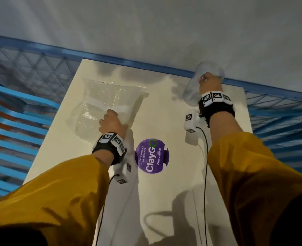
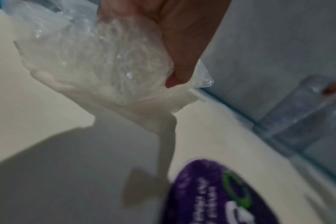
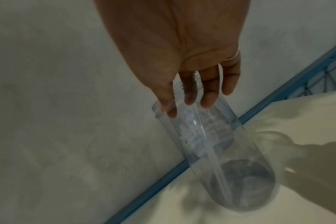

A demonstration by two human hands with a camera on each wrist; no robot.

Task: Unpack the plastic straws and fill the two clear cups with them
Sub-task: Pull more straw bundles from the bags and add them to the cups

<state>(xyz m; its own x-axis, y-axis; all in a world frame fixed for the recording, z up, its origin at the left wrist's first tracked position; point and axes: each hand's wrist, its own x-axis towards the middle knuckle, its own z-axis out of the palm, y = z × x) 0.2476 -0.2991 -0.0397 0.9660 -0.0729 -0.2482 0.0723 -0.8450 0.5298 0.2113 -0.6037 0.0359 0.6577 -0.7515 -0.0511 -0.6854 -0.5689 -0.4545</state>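
Observation:
A clear plastic bag of straws (image 1: 104, 107) (image 2: 98, 63) lies partly lifted over the white table (image 1: 157, 121). My left hand (image 1: 111, 123) (image 2: 173, 45) grips the bag near its lower end, thumb pressed over the crinkled plastic. At the table's far right corner my right hand (image 1: 208, 82) (image 3: 192, 84) holds a clear cup (image 1: 194, 89) (image 3: 220, 151) by its rim, with fingers inside the mouth and thumb outside. The cup is tilted, its base over the table near the blue edge. Only one cup shows clearly.
A round purple sticker (image 1: 152, 156) (image 2: 220, 197) sits mid-table between my arms. A blue metal frame (image 1: 146, 63) with wire mesh runs along the table's far edge against a grey wall (image 1: 164, 23). Blue slats (image 1: 13, 121) lie to the left. Cables (image 1: 205, 174) trail from my wrists.

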